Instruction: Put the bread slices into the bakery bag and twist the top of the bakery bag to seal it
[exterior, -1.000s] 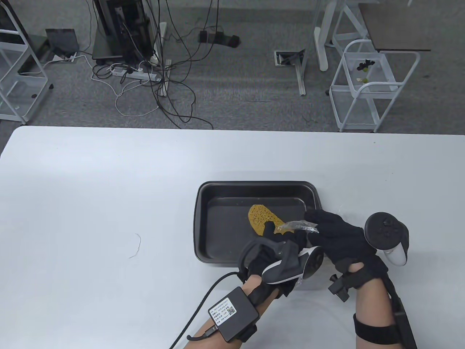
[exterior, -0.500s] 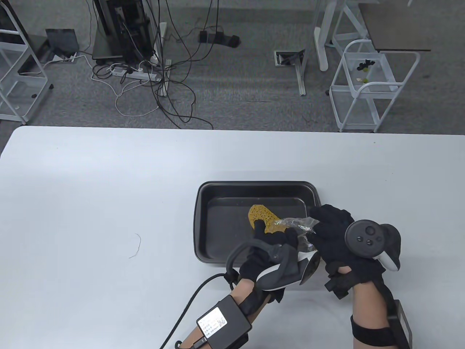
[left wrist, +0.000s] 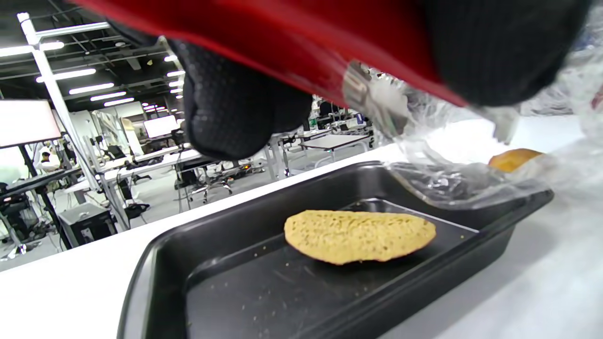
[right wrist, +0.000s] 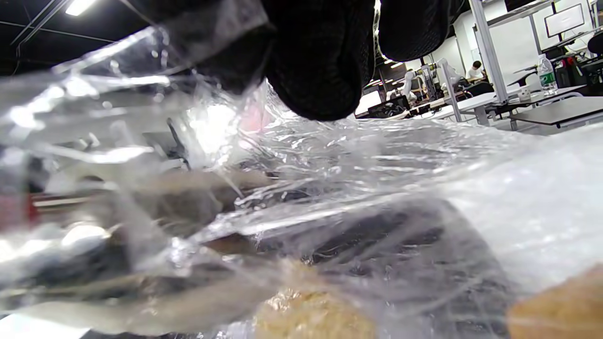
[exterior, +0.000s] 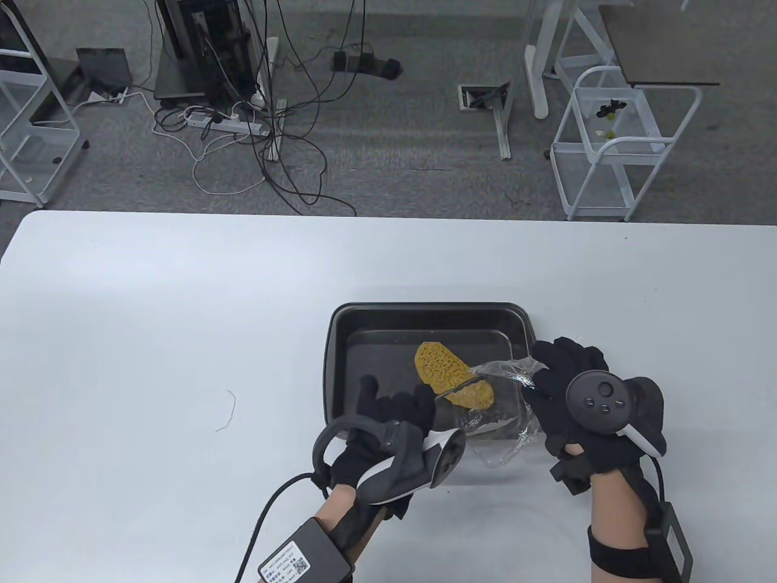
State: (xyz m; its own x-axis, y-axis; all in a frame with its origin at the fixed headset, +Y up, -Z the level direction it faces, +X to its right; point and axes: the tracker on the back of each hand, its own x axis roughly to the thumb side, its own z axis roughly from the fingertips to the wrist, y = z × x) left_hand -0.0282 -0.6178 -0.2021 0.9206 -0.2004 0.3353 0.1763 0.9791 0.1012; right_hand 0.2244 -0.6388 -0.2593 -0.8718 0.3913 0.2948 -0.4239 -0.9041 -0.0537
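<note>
A black baking tray (exterior: pixel 425 308) sits on the white table. One bread slice (exterior: pixel 436 363) lies bare on the tray floor, also seen in the left wrist view (left wrist: pixel 358 235). A second slice (exterior: pixel 473 398) rests inside the clear bakery bag (exterior: pixel 507 425), which drapes over the tray's near right corner. My right hand (exterior: pixel 546 376) grips the bag's right side, its fingers pressed into the plastic (right wrist: pixel 377 155). My left hand (exterior: pixel 419 404) is at the tray's near edge and pinches the left end of the bag's mouth, whose rim runs taut between both hands.
A thin bit of wire (exterior: pixel 229 410) lies on the table to the left. Beyond the far table edge are floor cables and a white wire cart (exterior: pixel 613 146).
My left hand has drawn back left and toward me, away from the bag's mouth. The slice it was touching now lies inside the bag. The bag has spread open wider.
</note>
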